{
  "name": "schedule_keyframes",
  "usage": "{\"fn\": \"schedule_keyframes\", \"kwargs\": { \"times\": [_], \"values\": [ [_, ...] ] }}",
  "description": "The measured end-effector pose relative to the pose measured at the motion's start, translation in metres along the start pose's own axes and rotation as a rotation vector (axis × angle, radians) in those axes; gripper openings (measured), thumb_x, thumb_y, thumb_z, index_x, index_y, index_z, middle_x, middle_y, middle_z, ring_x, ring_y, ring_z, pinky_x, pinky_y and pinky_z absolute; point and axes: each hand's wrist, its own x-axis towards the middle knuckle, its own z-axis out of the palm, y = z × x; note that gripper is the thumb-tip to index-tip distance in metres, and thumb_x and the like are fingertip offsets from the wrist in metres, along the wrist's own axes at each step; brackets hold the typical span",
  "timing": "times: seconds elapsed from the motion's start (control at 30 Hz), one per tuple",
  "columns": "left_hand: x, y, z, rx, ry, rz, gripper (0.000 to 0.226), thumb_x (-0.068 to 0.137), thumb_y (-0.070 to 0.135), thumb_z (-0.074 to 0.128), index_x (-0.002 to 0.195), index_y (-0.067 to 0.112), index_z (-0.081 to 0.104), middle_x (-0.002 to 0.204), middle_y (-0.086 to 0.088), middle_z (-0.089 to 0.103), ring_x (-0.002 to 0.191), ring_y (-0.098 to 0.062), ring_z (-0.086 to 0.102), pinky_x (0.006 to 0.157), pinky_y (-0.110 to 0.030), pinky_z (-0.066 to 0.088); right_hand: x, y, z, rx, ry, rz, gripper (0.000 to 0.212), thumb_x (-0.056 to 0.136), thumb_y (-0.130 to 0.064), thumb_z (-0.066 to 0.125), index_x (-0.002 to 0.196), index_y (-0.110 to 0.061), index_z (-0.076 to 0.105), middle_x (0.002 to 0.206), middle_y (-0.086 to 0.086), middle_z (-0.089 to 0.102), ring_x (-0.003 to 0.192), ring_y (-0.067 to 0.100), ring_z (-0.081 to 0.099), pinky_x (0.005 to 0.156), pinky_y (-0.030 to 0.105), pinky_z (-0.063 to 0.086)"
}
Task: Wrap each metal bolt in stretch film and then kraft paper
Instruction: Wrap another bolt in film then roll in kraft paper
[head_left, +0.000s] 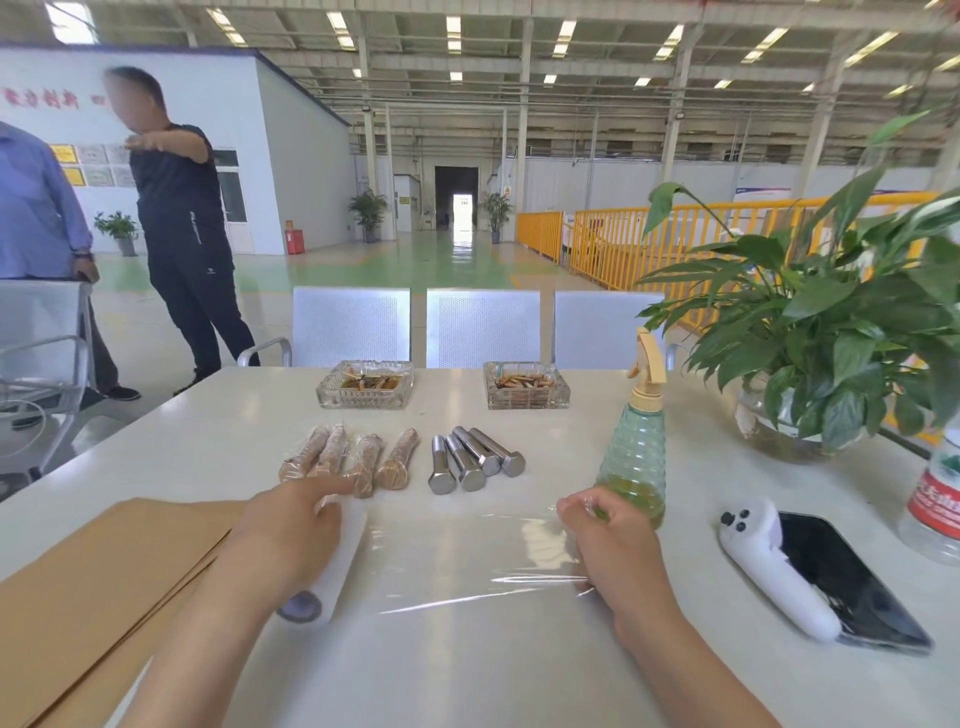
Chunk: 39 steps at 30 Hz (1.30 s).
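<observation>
**Clear film drawn out, four bolts left to wrap**

Clear stretch film (467, 561) lies pulled across the near part of the white table (519, 675), spanning the gap between the two hands. The left hand (291, 535) rests over the film roll (332, 566), fingers curled around it, forefinger pointing towards the far side. The right hand (608, 535) pinches the free edge of the film, fingers closed on it, just in front of a green spray bottle (634, 467).

Beyond the sheet, four bare metal bolts (475, 460) lie side by side at the centre. To their left sit four wrapped bolts (348, 460), brown paper showing under a glossy skin. Kraft paper sheets (104, 587) are stacked at the near left, partly under the left forearm. So the job looks roughly half done, and the step in hand appears to be measuring off film for the next bolt.

To do it well, the roll should stay pressed firmly down while the right hand keeps even tension, so the sheet lies flat without wrinkling or clinging to itself. The length needs to cover a bolt from head to tip with some overlap. The spray bottle stands very close to the right hand and could tip if the pull goes wider. Two glass ashtrays (363, 387) stand far back, and a phone (841, 571) in a white grip lies on the right.
</observation>
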Motion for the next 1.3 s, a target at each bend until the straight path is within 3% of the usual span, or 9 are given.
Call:
{"fn": "schedule_keyframes", "kwargs": {
  "times": [0.07, 0.13, 0.23, 0.4, 0.53, 0.8, 0.93, 1.1, 1.3],
  "values": [
    [-0.005, 0.005, 0.005, 0.074, 0.034, 0.017, 0.045, 0.096, 0.016, 0.038, 0.103, 0.052, 0.064, 0.119, 0.001, 0.061, 0.092, -0.03, 0.062, 0.061, -0.034, 0.055, 0.0, 0.0, 0.0, -0.021, 0.005, -0.015, 0.015, 0.091, -0.026, 0.07, 0.078, -0.019, 0.068, 0.054, -0.013, 0.059, 0.053, 0.02, 0.054, 0.059, 0.037, 0.051],
    [-0.013, 0.011, 0.013, 0.229, 0.039, 0.054, 0.029, 0.098, 0.033, 0.042, 0.117, 0.043, 0.062, 0.134, 0.003, 0.056, 0.108, -0.03, 0.06, 0.075, -0.037, 0.055, 0.0, 0.001, -0.001, -0.016, 0.004, -0.012, 0.016, 0.091, -0.025, 0.07, 0.076, -0.02, 0.068, 0.054, -0.013, 0.057, 0.051, 0.018, 0.053, 0.055, 0.035, 0.049],
    [-0.021, 0.012, 0.017, 0.336, 0.014, 0.047, 0.043, 0.095, 0.06, 0.05, 0.135, 0.045, 0.047, 0.146, 0.013, 0.044, 0.126, -0.022, 0.049, 0.092, -0.036, 0.047, 0.002, 0.001, -0.003, 0.033, -0.001, 0.017, 0.017, 0.093, -0.023, 0.07, 0.076, -0.02, 0.069, 0.059, -0.007, 0.059, 0.047, 0.018, 0.05, 0.053, 0.034, 0.047],
    [-0.017, 0.0, 0.001, 0.302, 0.008, 0.006, 0.048, 0.098, 0.038, 0.049, 0.143, 0.049, 0.04, 0.143, 0.006, 0.044, 0.114, -0.027, 0.06, 0.094, -0.04, 0.052, 0.0, 0.0, -0.005, 0.06, -0.014, 0.05, 0.02, 0.093, -0.021, 0.069, 0.073, -0.025, 0.071, 0.052, -0.006, 0.049, 0.041, 0.016, 0.045, 0.049, 0.032, 0.045],
    [-0.016, 0.007, 0.001, 0.418, 0.063, -0.037, 0.057, 0.095, 0.013, 0.04, 0.142, 0.045, 0.045, 0.144, 0.009, 0.04, 0.127, -0.023, 0.046, 0.093, -0.037, 0.047, -0.001, -0.004, -0.005, 0.08, -0.025, 0.091, 0.021, 0.092, -0.019, 0.069, 0.071, -0.024, 0.071, 0.049, -0.01, 0.045, 0.042, 0.015, 0.042, 0.049, 0.03, 0.044],
    [-0.017, -0.009, 0.006, 0.423, 0.047, 0.015, 0.053, 0.095, 0.055, 0.05, 0.145, 0.048, 0.034, 0.145, 0.012, 0.04, 0.133, -0.02, 0.043, 0.096, -0.039, 0.046, -0.002, -0.009, -0.013, 0.092, -0.056, 0.179, 0.026, 0.092, -0.022, 0.071, 0.067, -0.025, 0.068, 0.055, -0.005, 0.044, 0.049, 0.016, 0.045, 0.046, 0.027, 0.043],
    [-0.015, -0.021, -0.001, 0.357, 0.052, 0.028, 0.047, 0.1, 0.052, 0.045, 0.145, 0.055, 0.032, 0.139, 0.011, 0.044, 0.129, -0.021, 0.05, 0.093, -0.039, 0.048, -0.007, -0.013, -0.023, 0.113, -0.071, 0.23, 0.013, 0.093, -0.024, 0.071, 0.085, -0.014, 0.072, 0.061, -0.001, 0.048, 0.048, 0.014, 0.047, 0.046, 0.025, 0.042],
    [-0.009, -0.031, -0.013, 0.319, 0.068, 0.035, 0.047, 0.1, 0.036, 0.048, 0.141, 0.056, 0.039, 0.139, 0.009, 0.042, 0.108, -0.023, 0.06, 0.086, -0.039, 0.056, -0.011, -0.02, -0.033, 0.1, -0.078, 0.294, 0.011, 0.093, -0.021, 0.069, 0.083, -0.018, 0.071, 0.05, -0.007, 0.04, 0.038, 0.01, 0.041, 0.045, 0.023, 0.039],
    [-0.012, -0.026, 0.0, 0.431, 0.119, 0.051, 0.043, 0.101, 0.025, 0.038, 0.135, 0.047, 0.052, 0.141, 0.013, 0.045, 0.126, -0.02, 0.046, 0.091, -0.037, 0.049, -0.01, -0.023, -0.048, 0.085, -0.062, 0.34, 0.006, 0.093, -0.019, 0.069, 0.088, -0.018, 0.067, 0.051, -0.006, 0.034, 0.037, 0.011, 0.032, 0.045, 0.023, 0.033]
  ]
}}
